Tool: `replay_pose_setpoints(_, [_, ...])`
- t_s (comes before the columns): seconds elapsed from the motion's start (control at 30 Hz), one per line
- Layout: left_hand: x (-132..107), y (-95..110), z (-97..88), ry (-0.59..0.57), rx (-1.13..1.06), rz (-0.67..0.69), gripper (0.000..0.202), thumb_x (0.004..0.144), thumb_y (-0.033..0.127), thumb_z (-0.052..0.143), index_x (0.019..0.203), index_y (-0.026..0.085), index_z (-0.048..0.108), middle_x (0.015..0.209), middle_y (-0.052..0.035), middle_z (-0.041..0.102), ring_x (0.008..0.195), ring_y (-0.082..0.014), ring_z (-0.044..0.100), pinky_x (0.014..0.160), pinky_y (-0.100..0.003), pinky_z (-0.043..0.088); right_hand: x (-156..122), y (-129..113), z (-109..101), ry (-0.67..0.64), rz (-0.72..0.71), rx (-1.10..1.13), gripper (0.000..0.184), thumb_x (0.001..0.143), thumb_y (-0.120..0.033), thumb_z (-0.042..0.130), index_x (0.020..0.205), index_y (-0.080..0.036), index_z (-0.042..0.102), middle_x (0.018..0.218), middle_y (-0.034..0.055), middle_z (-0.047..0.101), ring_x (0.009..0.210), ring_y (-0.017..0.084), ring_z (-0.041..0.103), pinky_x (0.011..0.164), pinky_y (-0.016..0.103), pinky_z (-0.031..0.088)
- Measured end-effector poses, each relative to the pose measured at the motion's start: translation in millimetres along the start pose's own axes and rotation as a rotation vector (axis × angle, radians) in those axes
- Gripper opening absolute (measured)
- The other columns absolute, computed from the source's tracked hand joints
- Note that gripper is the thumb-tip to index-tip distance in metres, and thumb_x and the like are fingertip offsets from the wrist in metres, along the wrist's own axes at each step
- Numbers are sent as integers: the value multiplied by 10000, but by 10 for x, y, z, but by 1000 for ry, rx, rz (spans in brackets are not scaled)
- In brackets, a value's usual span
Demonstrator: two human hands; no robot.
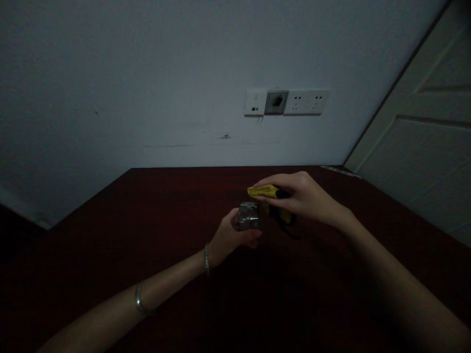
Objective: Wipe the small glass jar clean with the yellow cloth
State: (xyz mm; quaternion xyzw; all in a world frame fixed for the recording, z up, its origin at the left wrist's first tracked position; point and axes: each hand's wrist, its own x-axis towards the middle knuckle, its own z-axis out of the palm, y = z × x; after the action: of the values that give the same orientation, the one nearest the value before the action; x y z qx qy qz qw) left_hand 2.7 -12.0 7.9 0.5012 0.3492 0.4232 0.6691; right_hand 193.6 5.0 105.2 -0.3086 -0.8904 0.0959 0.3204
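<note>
My left hand (pixel 232 236) is closed around a small, shiny, boxy block (pixel 248 215), clear or silvery, with the thumb along its near side. To the right and slightly higher, my right hand (pixel 296 193) pinches a folded yellow-and-black cloth (pixel 265 191) between thumb and fingers. The cloth's yellow end points left, just above the block, and a small gap shows between them. Part of the cloth hangs below the right hand, with a dark strip trailing from it. Dim light hides the finer details of both things.
A dark red table (pixel 165 211) spreads beneath both hands and meets a pale wall (pixel 176 73). Wall sockets (pixel 306 102) and a grey switch plate (pixel 276 102) are set in the wall. A white panelled door (pixel 423 162) stands at the right. A thin patterned strip (pixel 340 171) lies along the table's back right edge.
</note>
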Motion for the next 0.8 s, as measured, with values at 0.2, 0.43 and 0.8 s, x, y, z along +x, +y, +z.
replay_pose_setpoints(0.2, [7,57,-27,-44,8,26,625,514,347,851,977,129,491,765,6,601,525,-118,620,505,-274,548,26,111,201,-7,40,280,301,809,-295,671,1100,-222,663,1113,35,694,1049,197,632,925,346,492])
replay_pose_setpoints(0.43, [69,31,-56,61,-9,30,585,610,430,781,1018,107,515,830,-51,641,566,-124,624,499,-264,555,-54,175,262,-237,26,253,978,641,-318,792,1458,-262,259,1501,82,331,1346,265,358,1095,439,344])
replay_pose_setpoints(0.8, [114,167,-70,150,76,58,457,624,389,778,929,95,607,846,-76,659,666,-145,626,513,-235,552,-22,214,624,37,-67,129,981,615,-315,786,1420,-224,232,1408,154,352,1320,308,348,1092,474,341])
